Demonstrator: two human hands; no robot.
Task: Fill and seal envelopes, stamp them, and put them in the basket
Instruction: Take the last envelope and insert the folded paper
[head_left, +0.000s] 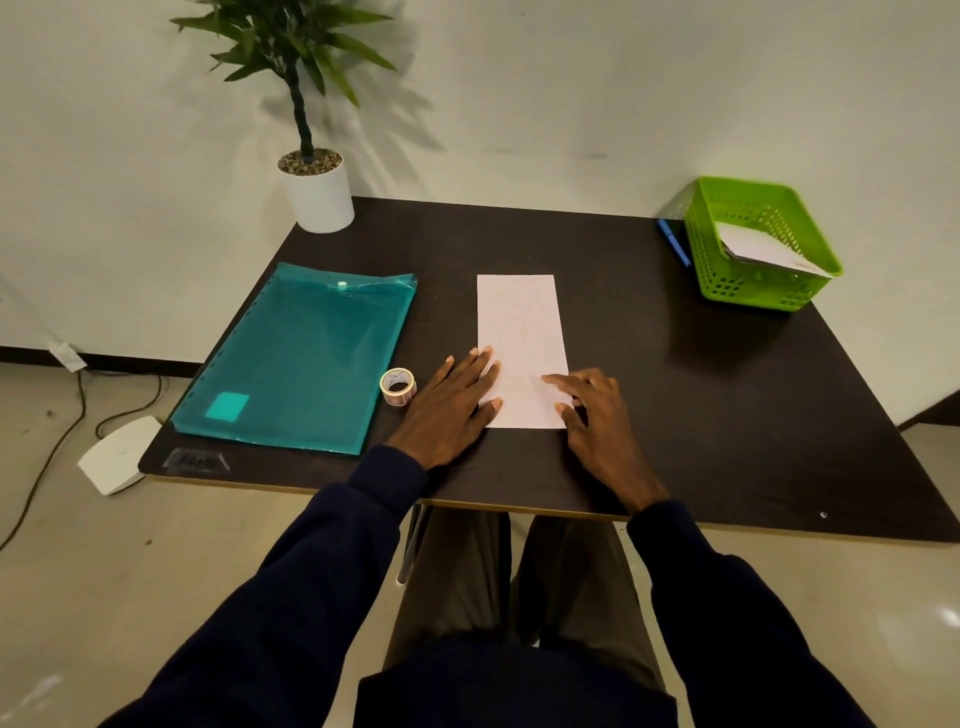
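A long white envelope (519, 322) lies flat in the middle of the dark table (675, 415), its long side running away from me. My left hand (452, 410) lies flat with straight fingers on the envelope's near left edge. My right hand (592, 410) touches the near right corner with its fingertips, the fingers slightly bent. A small roll of stamps (398, 386) stands just left of my left hand. At the far right corner sits a green basket (727, 291) with white envelopes (763, 249) inside.
A teal plastic document folder (301, 358) lies on the table's left part. A blue pen (674, 241) lies beside the basket. A potted plant (318, 192) stands at the far left corner. A white device and cables lie on the floor at left.
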